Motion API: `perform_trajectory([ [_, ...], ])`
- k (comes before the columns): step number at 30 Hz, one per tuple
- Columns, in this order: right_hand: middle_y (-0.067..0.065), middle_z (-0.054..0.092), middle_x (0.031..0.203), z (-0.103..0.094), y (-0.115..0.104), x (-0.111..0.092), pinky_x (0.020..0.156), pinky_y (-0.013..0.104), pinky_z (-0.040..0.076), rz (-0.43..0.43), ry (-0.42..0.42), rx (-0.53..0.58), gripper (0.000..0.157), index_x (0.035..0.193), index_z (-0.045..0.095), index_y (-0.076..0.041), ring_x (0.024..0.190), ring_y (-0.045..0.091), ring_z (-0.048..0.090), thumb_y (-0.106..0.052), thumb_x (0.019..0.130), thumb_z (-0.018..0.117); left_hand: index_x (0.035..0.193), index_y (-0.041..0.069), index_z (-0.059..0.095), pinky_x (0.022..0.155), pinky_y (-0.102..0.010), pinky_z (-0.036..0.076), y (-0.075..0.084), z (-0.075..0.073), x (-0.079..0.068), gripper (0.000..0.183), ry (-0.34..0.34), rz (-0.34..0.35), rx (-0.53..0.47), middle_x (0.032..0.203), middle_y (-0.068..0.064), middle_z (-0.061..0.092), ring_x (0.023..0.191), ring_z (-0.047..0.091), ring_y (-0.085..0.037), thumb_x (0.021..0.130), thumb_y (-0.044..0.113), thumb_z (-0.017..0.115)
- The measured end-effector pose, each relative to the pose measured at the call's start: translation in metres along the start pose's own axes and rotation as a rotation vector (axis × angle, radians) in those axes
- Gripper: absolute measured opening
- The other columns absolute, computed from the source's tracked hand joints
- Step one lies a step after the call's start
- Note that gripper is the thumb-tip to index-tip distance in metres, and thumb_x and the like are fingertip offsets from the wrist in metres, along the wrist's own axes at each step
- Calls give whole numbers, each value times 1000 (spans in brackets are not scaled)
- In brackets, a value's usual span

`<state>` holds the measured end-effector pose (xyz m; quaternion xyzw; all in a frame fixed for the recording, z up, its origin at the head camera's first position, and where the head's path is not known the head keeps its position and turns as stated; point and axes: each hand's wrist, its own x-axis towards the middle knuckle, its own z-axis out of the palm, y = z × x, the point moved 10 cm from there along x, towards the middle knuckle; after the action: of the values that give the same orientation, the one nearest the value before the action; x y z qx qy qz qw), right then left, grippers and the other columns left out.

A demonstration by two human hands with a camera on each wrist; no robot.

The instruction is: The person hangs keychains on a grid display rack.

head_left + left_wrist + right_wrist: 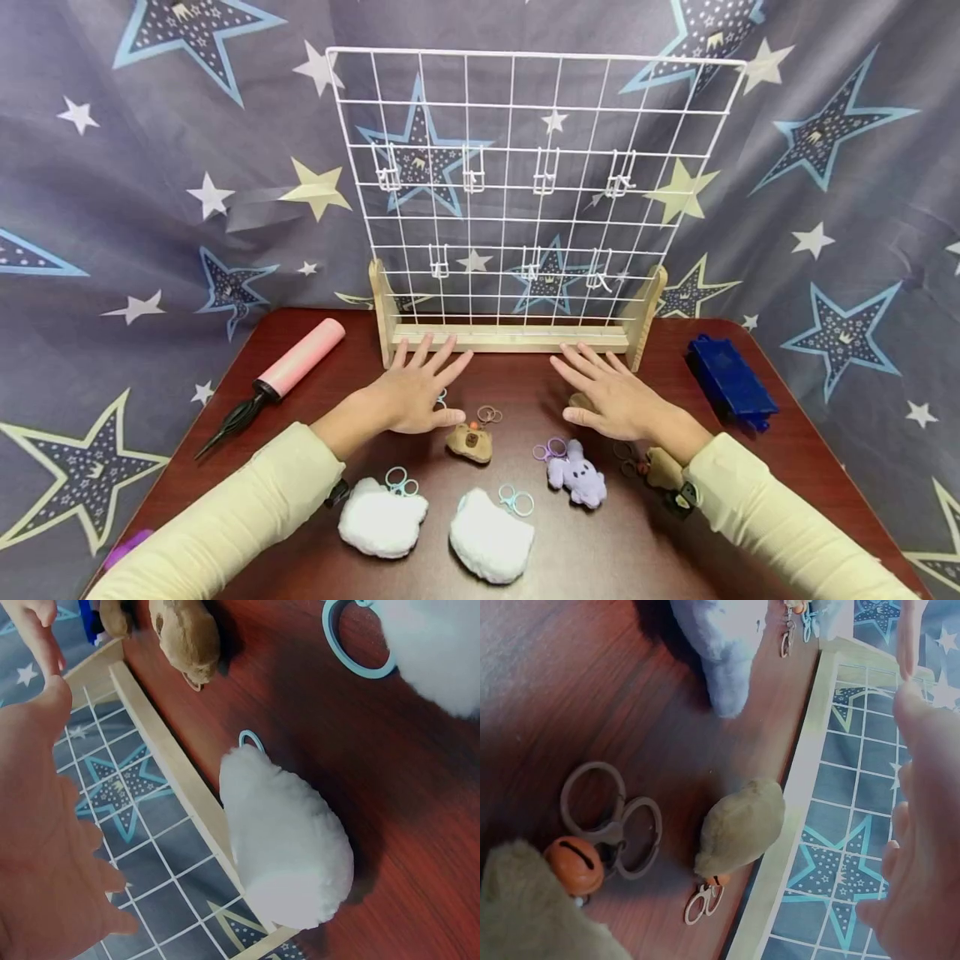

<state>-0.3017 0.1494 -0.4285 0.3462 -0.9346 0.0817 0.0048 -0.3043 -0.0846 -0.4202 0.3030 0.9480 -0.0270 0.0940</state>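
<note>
Palm down, fingers spread, my left hand (420,392) hovers above the table behind a brown plush keychain (470,444). My right hand (618,396), also spread and holding nothing, partly hides a brown plush (742,825). Another brown plush keychain (663,468) with an orange bell (574,866) lies under the right wrist. A lavender plush keychain (581,477) lies between the arms. Two white fluffy plush keychains, one on the left (382,518) and one in the middle (491,537), lie nearer me. A further white plush (285,840) is mostly hidden by my left hand in the head view.
Behind the hands stands a white wire grid rack (513,221) with several hooks, on a wooden base (517,340). A pink hand pump (303,358) lies on the left; a blue plastic box (731,379) sits on the right. Something purple (127,547) shows beside the left sleeve.
</note>
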Motion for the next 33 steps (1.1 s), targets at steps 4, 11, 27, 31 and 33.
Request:
perform_trajectory([
  [4, 12, 18, 171, 1, 0, -1, 120, 70, 20, 1, -2, -6, 78, 163, 23, -19, 159, 37, 12, -56, 101, 51, 165, 26, 7, 121, -73, 5, 1, 1, 1, 91, -6, 3, 5, 173, -13, 2, 158, 1, -46, 96, 70, 46],
  [11, 12, 19, 171, -1, -1, 0, 120, 69, 20, -9, 15, -6, 78, 164, 21, -22, 159, 36, 13, -59, 101, 48, 165, 25, 7, 121, -73, 5, -1, -6, 1, 91, 25, -1, 8, 173, -13, 1, 157, 2, -47, 96, 69, 47],
  [27, 20, 38, 162, -32, 27, -2, 116, 56, 39, -5, 90, 75, 80, 160, 30, -7, 146, 39, 41, -21, 94, 72, 154, 4, 40, 112, -59, 43, -32, -70, -5, 71, 524, -30, -94, 156, -21, 46, 139, 50, -43, 93, 25, 71],
  [31, 21, 51, 152, -29, 49, -1, 111, 58, 43, 57, 89, 146, 73, 158, 35, -5, 138, 40, 51, -18, 95, 70, 150, 4, 47, 103, -56, 50, -54, -85, -13, 64, 650, -109, -164, 146, -20, 56, 129, 59, -40, 92, 20, 69],
  [33, 21, 60, 140, -25, 59, -1, 107, 57, 46, 64, 91, 184, 67, 154, 40, -2, 129, 40, 58, -14, 95, 70, 148, 4, 50, 100, -55, 52, -67, -91, -17, 61, 701, -158, -206, 141, -20, 59, 126, 60, -39, 93, 19, 69],
])
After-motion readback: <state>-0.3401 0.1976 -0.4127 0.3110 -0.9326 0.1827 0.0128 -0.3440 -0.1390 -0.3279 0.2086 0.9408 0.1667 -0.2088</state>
